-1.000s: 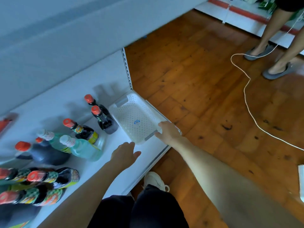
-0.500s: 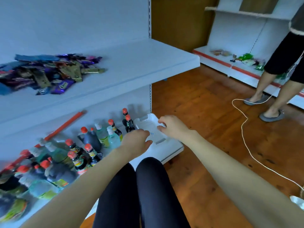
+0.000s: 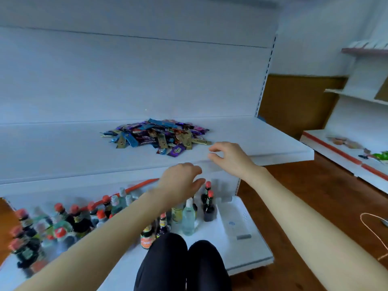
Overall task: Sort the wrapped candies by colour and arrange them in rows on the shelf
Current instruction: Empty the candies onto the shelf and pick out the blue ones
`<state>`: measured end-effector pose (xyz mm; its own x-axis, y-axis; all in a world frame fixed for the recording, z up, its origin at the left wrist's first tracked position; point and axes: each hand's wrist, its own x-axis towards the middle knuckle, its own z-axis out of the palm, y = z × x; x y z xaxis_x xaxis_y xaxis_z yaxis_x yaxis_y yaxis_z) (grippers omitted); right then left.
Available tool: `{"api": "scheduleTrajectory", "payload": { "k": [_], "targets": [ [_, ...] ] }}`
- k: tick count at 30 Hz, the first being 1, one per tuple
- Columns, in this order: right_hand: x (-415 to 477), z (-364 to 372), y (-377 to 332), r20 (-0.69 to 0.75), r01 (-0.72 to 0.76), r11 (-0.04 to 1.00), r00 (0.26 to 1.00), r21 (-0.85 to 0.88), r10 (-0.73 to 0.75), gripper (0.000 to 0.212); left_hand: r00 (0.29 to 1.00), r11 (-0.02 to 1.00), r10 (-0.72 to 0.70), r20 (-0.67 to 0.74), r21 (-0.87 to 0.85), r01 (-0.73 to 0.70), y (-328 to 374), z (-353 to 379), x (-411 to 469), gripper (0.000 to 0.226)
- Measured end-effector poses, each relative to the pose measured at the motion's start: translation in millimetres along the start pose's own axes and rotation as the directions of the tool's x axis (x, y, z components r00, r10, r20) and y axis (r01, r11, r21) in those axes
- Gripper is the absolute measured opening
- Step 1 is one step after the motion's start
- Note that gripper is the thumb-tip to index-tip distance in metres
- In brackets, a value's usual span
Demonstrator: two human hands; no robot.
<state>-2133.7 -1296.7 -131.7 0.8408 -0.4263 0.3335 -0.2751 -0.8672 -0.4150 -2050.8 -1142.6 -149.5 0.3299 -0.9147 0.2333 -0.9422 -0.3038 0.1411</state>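
Dim, bluish light is falling evenly, and the bottles (image 3: 77,222) at the lower shelf's left edge are blurring.

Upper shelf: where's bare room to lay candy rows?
Upper shelf is bare left of the candy pile and right of it to the shelf end. Crowded: lower shelf, bottles left of the white tray.

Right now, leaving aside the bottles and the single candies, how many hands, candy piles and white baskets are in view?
Hands: 2, the left hand and the right hand, both holding nothing
Piles: 1, the candy pile on the upper shelf
Baskets: 1, the white basket on the lower shelf
Total: 4
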Motion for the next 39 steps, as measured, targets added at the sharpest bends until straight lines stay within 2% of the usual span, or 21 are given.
{"api": "scheduleTrajectory", "payload": {
  "k": [5,11,14,17,20,23,27,30,34,35,37,38,39],
  "targets": [
    [72.7,15.3,-10.1,0.026,0.082,0.996,0.996,0.042,-0.083,0.023,0.984,0.99,-0.135,-0.115,-0.054,0.13,-61.7,-26.1,25.0,0.03],
    [149.7,40.1,-17.5,0.024,0.157,0.979,0.987,0.13,-0.161,0.023,0.917,0.946,-0.319,-0.24,-0.144,0.291,-130.0,-34.7,64.7,0.024],
    [174.8,56.0,-20.1,0.053,0.18,0.975,0.981,0.129,-0.188,0.023,0.878,0.925,-0.374,-0.299,-0.194,0.328,-150.8,-33.0,73.1,0.03],
    [194.1,67.2,-22.8,0.086,0.184,0.978,0.977,0.1,-0.193,0.024,0.85,0.909,-0.409,-0.333,-0.231,0.347,-161.7,-32.1,83.3,0.025],
    [205.8,72.8,-25.5,0.137,0.187,0.982,0.972,0.028,-0.189,0.029,0.842,0.892,-0.45,-0.299,-0.193,0.408,-168.9,-33.7,100.7,0.03],
    [211.1,72.4,-25.2,0.162,0.167,0.986,0.973,0.001,-0.165,0.03,0.859,0.881,-0.471,-0.203,-0.051,0.471,-175.2,-32.9,116.8,0.034],
    [218.4,63.3,-19.2,0.12,0.086,0.989,0.988,0.117,-0.1,0.028,0.882,0.885,-0.466,-0.065,-0.021,0.466,-186.0,-29.1,130.9,0.033],
    [221.9,57.8,-14.4,0.056,0.043,0.969,0.997,0.243,-0.059,0.031,0.887,0.878,-0.462,-0.014,-0.144,0.456,-193.1,-30.6,133.9,0.027],
    [218.4,61.8,-17.6,0.005,0.042,0.925,0.999,0.378,-0.047,0.03,0.851,0.817,-0.498,-0.169,-0.419,0.395,-195.7,-29.6,126.9,0.027],
    [216.8,64.4,-20.2,-0.001,0.05,0.909,0.999,0.413,-0.054,0.03,0.84,0.77,-0.509,-0.187,-0.535,0.348,-193.8,-30.6,125.2,0.022],
    [213.7,69.5,-28.0,-0.008,0.085,0.885,0.996,0.458,-0.091,0.03,0.837,0.582,-0.527,-0.147,-0.78,0.23,-184.9,-36.2,124.5,0.012],
    [212.2,71.9,-32.9,-0.012,0.11,0.878,0.993,0.465,-0.118,0.029,0.842,0.487,-0.528,-0.112,-0.852,0.192,-181.3,-37.9,125.5,0.011],
    [211.3,73.6,-37.9,-0.021,0.137,0.869,0.989,0.475,-0.144,0.028,0.848,0.434,-0.523,-0.087,-0.883,0.177,-178.7,-38.8,126.9,0.011]
  ]
}}
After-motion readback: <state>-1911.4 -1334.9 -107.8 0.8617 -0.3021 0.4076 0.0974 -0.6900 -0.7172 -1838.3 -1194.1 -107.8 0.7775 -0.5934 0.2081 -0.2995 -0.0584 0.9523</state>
